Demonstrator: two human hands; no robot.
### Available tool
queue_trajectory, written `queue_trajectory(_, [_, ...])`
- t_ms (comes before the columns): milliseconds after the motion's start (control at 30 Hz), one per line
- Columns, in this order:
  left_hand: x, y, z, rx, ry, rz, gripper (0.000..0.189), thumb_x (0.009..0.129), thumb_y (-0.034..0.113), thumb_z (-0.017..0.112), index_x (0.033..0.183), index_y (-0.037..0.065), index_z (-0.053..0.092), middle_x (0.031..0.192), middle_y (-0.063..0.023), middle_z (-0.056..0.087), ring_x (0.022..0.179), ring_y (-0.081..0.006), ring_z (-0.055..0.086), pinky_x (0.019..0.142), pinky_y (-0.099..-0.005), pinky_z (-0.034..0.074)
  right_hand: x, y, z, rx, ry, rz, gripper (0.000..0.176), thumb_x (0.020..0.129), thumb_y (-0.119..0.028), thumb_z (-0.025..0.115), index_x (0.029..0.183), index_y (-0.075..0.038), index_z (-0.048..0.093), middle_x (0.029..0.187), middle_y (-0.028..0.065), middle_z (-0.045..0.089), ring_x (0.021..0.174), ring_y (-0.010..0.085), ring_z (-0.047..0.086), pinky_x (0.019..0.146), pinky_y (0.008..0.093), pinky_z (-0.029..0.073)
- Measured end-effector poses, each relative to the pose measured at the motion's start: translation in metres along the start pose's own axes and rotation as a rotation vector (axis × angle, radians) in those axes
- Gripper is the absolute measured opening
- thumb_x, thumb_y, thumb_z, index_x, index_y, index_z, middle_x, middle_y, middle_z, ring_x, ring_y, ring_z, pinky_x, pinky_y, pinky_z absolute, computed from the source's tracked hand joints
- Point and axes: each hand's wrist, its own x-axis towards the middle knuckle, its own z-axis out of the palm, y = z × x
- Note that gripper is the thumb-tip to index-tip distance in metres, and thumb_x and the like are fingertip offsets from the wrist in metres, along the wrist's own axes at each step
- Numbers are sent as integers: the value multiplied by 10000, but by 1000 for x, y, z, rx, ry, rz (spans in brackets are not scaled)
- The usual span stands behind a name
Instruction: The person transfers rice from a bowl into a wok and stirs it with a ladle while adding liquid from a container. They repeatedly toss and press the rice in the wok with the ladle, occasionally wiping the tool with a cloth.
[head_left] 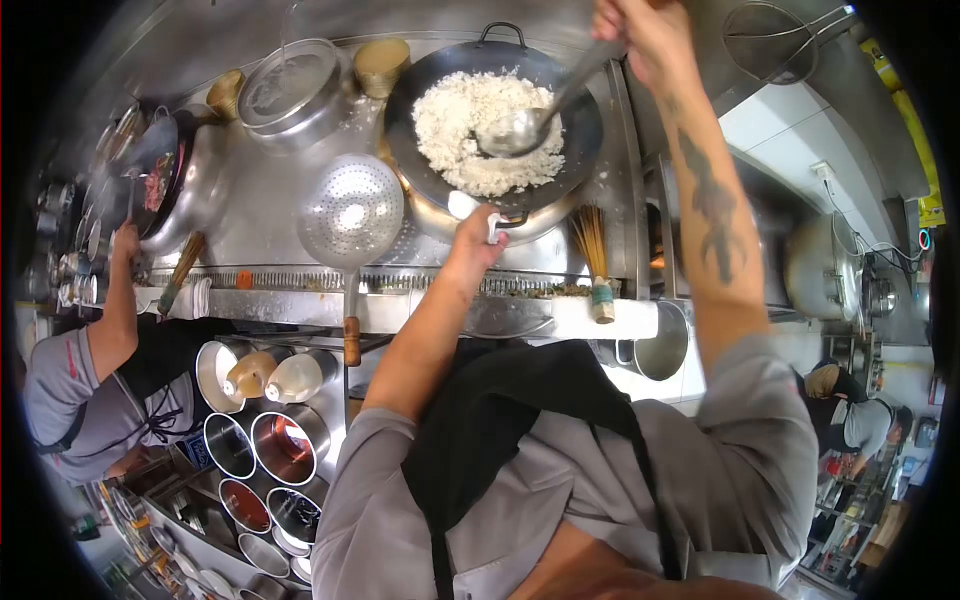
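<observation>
White rice point(455, 115) lies spread in a large dark wok point(405, 150) on the range. My left hand point(478, 238) grips the wok's near handle, with a white cloth point(496, 228) between hand and metal. Raised at the upper right, my right hand point(645, 38) is closed around the handle of a steel ladle point(520, 132). The ladle's bowl rests against the rice, right of the middle of the wok. Left of the wok lies a perforated skimmer point(352, 210), its wooden handle hanging over the range's front edge.
A bamboo brush point(596, 262) lies right of my left hand. Behind the skimmer stand a lidded steel pot point(290, 95) and a bamboo container point(382, 66). Several sauce pots point(290, 448) fill the lower left. A co-worker point(100, 370) works at another wok on the left; a wire strainer point(770, 42) is upper right.
</observation>
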Motion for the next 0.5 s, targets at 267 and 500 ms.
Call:
queue_trajectory(267, [30, -3, -19, 9, -24, -19, 164, 820, 169, 590, 957, 110, 521, 846, -77, 561, 757, -180, 519, 451, -265, 407, 32, 52, -20, -220, -75, 125, 229, 900, -188, 547, 712, -58, 531, 558, 13, 505, 491, 140, 504, 587, 323, 459])
queue_trajectory(500, [-84, -16, 25, 12, 75, 125, 92, 867, 133, 503, 930, 72, 530, 838, -56, 550, 654, -151, 518, 426, -228, 387, 11, 91, -32, 211, 354, 423, 158, 872, -137, 606, 801, -14, 537, 597, 84, 512, 528, 184, 533, 509, 333, 456])
